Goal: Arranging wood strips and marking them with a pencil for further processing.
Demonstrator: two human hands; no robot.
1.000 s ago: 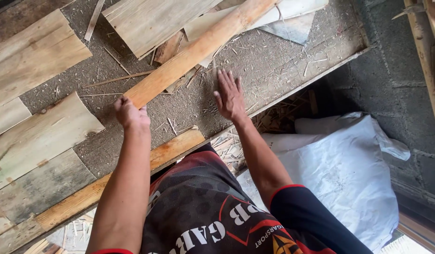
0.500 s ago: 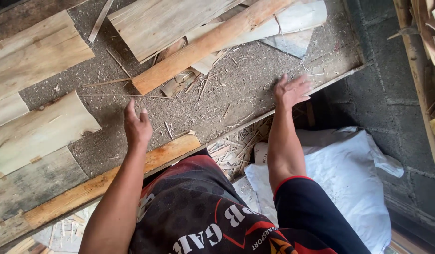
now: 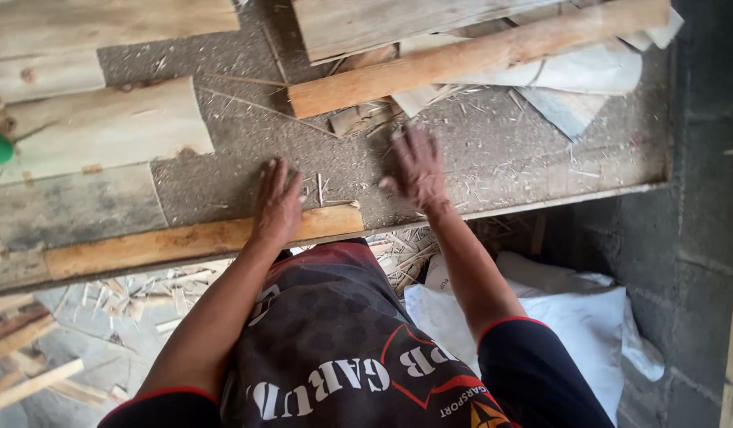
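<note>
The left hand (image 3: pixel 277 202) lies flat and released, palm down on the dusty worktop (image 3: pixel 493 158), its heel touching the orange edge strip (image 3: pixel 184 242). The right hand (image 3: pixel 418 170) is also released, fingers spread flat on the worktop, grasping nothing. The long wooden plank (image 3: pixel 469 57) lies at 12 o'clock from the right hand, near its fingertips but apart.

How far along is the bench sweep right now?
Done: a patch of the bench between the boards looks mostly swept. In hand: left hand lies flat near the front plank, right hand is spread on the dust; neither holds anything. Left: splinters and scraps by the long plank, and sawdust toward the right end.
</note>
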